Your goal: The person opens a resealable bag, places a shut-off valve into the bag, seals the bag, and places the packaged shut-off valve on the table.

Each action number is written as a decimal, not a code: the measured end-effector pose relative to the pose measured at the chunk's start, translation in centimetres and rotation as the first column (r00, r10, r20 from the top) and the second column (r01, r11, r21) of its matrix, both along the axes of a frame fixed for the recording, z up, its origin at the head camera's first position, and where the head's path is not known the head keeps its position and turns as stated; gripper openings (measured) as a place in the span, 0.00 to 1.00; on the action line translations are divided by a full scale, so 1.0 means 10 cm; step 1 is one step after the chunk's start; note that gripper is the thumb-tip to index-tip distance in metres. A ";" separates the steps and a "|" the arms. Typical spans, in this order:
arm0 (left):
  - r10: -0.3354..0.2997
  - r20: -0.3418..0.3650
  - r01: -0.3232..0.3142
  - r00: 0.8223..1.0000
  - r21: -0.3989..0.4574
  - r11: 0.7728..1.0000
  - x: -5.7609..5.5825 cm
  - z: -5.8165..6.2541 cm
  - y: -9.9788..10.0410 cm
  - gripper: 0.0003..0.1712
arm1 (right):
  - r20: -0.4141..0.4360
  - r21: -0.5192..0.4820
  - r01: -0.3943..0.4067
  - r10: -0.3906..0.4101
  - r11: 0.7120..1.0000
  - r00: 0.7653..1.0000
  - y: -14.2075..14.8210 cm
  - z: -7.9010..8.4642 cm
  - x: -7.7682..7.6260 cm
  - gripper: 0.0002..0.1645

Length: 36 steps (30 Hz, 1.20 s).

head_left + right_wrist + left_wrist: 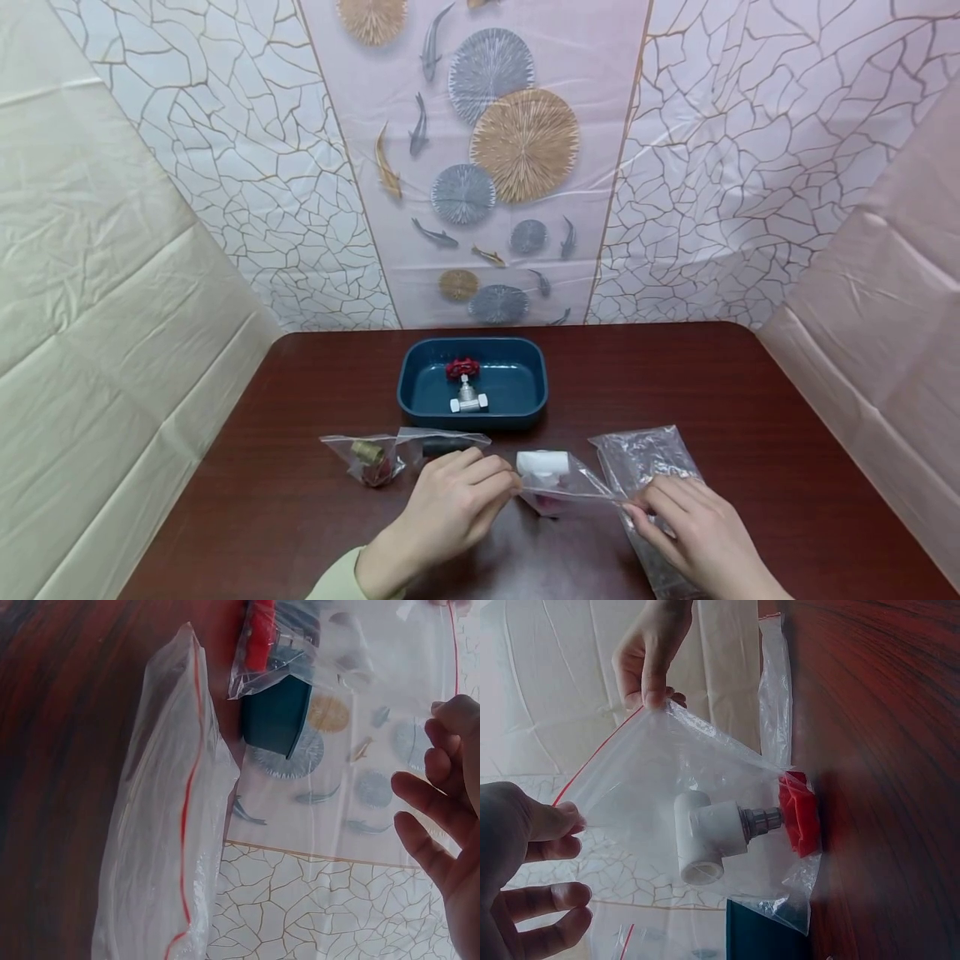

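A clear zip bag [577,487] with a red strip along its top edge hangs between my two hands. Inside it is a valve with a white tee-shaped body [712,829] and a red handwheel [800,814], the wheel end down by the table. My left hand [459,500] pinches one top corner between thumb and forefinger, its other fingers loosely bent. At the opposite corner, my right hand [693,529] pinches the edge. Whether the zip is sealed cannot be told. Below the right hand lies a stack of clear bags [169,802] with red strips.
Behind the hands, a dark blue tray [517,417] holds a silver valve [468,400] with a red handwheel. To the left on the brown table [255,500] are a bagged brass-coloured piece [367,452] and another bag with a black piece [442,447], partly behind the left hand.
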<state>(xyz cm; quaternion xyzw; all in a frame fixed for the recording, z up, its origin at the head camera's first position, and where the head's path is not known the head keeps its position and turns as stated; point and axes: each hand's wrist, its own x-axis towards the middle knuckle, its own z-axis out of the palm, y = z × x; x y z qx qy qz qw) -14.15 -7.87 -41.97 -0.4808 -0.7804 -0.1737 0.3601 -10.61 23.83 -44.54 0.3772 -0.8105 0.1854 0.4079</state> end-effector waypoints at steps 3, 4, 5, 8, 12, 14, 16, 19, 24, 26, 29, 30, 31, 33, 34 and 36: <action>0.003 0.003 -0.003 1.000 -0.001 1.000 0.00 0.00 0.00 0.09 | 0.007 0.010 0.003 -0.003 1.000 1.000 0.00 0.00 0.01 0.20; 0.004 0.005 -0.004 1.000 -0.001 1.000 0.00 0.00 0.00 0.09 | 0.011 0.013 0.005 -0.005 1.000 1.000 0.00 0.01 0.02 0.20; 0.005 0.006 -0.005 1.000 -0.001 1.000 0.00 -0.01 0.00 0.09 | 0.015 0.012 0.004 -0.004 1.000 1.000 0.00 0.01 0.02 0.20; 0.011 0.023 -0.011 1.000 0.003 1.000 0.00 -0.01 0.00 0.08 | 0.040 0.015 0.011 -0.012 1.000 0.999 -0.02 0.02 0.04 0.20; 0.021 0.105 -0.023 0.994 0.017 1.000 0.02 -0.03 -0.01 0.05 | 0.081 0.028 0.015 -0.017 0.999 0.997 -0.04 0.04 0.04 0.19; 0.031 0.177 -0.034 0.984 0.016 0.999 0.03 -0.04 -0.02 0.05 | 0.106 0.048 0.023 -0.028 0.999 0.994 -0.05 0.06 0.04 0.18; 0.052 0.247 -0.054 0.968 0.000 0.999 0.05 -0.06 -0.03 0.04 | 0.130 0.068 0.029 -0.037 0.997 0.991 -0.06 0.07 0.03 0.17; 0.078 0.324 -0.075 0.943 -0.023 0.997 0.06 -0.11 -0.03 0.03 | 0.180 0.089 0.010 -0.026 0.996 0.983 -0.08 0.07 0.01 0.13; 0.082 0.395 -0.073 0.915 -0.039 0.997 0.03 -0.21 -0.02 0.02 | 0.250 0.151 0.011 -0.049 0.989 0.967 -0.14 -0.01 -0.03 0.13; 0.075 0.414 -0.062 0.907 -0.045 0.997 0.01 -0.24 0.00 0.02 | 0.298 0.183 0.017 -0.072 0.983 0.952 -0.17 -0.05 -0.05 0.18; 0.068 0.433 -0.045 0.899 -0.062 0.997 -0.01 -0.29 0.02 0.03 | 0.358 0.226 0.005 -0.088 0.974 0.929 -0.22 -0.14 -0.09 0.21; 0.069 0.438 -0.043 0.896 -0.069 0.997 -0.01 -0.30 0.03 0.03 | 0.381 0.238 -0.002 -0.091 0.971 0.920 -0.24 -0.17 -0.10 0.21; 0.073 0.443 -0.043 0.893 -0.077 0.996 -0.02 -0.32 0.04 0.03 | 0.400 0.250 -0.012 -0.092 0.968 0.912 -0.27 -0.19 -0.12 0.19; 0.085 0.456 -0.045 0.886 -0.096 0.994 -0.02 -0.33 0.05 0.03 | 0.427 0.281 -0.027 -0.100 0.959 0.899 -0.32 -0.23 -0.15 0.16; 0.091 0.460 -0.048 0.883 -0.105 0.993 -0.03 -0.34 0.06 0.02 | 0.444 0.293 -0.035 -0.103 0.955 0.890 -0.35 -0.24 -0.17 0.15; 0.100 0.466 -0.053 0.879 -0.113 0.992 -0.04 -0.35 0.08 0.02 | 0.474 0.320 -0.047 -0.117 0.946 0.873 -0.41 -0.26 -0.20 0.10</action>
